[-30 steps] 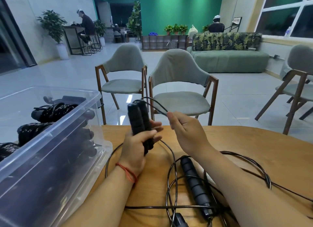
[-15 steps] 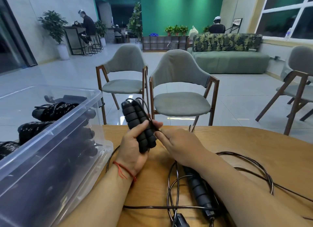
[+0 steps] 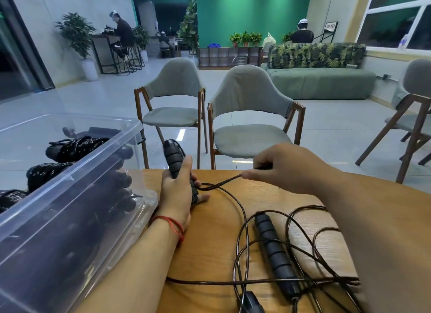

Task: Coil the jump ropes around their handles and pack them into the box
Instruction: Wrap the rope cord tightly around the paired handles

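My left hand [image 3: 178,196] grips a pair of black ribbed jump rope handles [image 3: 173,157], held upright near the table's far edge. Their thin black cord [image 3: 225,181] runs taut from the handles to my right hand [image 3: 283,167], which pinches it out to the right. A second jump rope lies on the wooden table [image 3: 218,247]: one black handle [image 3: 272,248] lies lengthwise amid loose cord loops [image 3: 300,221]. A clear plastic box [image 3: 77,193] at the left holds several coiled black ropes [image 3: 74,146].
Another handle end [image 3: 250,302] pokes in at the bottom edge. Two grey chairs [image 3: 247,116] stand just beyond the table's far edge. People sit far off at the back of the room.
My right hand has moved away to the right, drawing the cord taut. The handles in my left hand have tilted and dropped lower toward the table.
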The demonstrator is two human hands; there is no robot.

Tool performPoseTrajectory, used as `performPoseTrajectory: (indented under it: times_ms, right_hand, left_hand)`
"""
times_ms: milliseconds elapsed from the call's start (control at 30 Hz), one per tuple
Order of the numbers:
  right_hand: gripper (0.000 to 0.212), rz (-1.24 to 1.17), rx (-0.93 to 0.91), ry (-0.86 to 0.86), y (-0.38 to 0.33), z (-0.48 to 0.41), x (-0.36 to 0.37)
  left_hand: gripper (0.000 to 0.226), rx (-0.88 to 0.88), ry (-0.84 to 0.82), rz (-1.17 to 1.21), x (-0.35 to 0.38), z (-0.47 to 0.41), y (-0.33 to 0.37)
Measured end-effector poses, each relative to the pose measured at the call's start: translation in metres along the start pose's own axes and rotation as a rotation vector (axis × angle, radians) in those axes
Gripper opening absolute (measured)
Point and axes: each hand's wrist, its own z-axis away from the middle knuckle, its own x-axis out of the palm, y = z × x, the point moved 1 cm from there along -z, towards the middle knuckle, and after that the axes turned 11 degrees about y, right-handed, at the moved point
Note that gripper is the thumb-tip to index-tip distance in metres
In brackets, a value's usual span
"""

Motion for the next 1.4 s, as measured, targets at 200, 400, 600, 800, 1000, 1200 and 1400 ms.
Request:
performPoseTrajectory:
  times_ms: [200, 400, 600, 800, 1000, 1200, 1400]
  right_hand:
    - [0.027, -0.242, -0.111, 0.057, -0.02, -0.002, -0.008]
    - [0.026, -0.261, -0.133, 0.178, -0.028, -0.006, -0.007]
    - [0.033, -0.32, -0.178, 0.161, -0.044, -0.005, -0.002]
    - [0.035, -0.399, -0.042, 0.142, -0.024, -0.006, 0.002]
    - [0.035, -0.544, 0.176, 0.004, -0.001, -0.002, 0.008]
    - [0.03, -0.696, 0.235, -0.002, 0.009, -0.002, 0.02]
    - [0.018, -1.005, 0.33, -0.204, 0.02, 0.008, 0.049]
  left_hand:
    - [0.079, 0.121, -0.13, -0.449, 0.005, 0.015, 0.004]
    - [0.089, 0.357, -0.395, -0.774, 0.007, 0.038, 0.007]
    - [0.054, 0.638, -0.494, -1.002, 0.015, 0.049, -0.004]
    - [0.043, 0.678, -0.574, -0.961, 0.008, 0.059, -0.005]
    - [0.035, 0.761, -0.62, -0.821, 0.006, 0.059, -0.008]
    - [0.042, 0.734, -0.622, -0.652, 0.003, 0.053, -0.011]
    - [0.04, 0.532, -0.61, -0.273, 0.004, 0.056, -0.006]
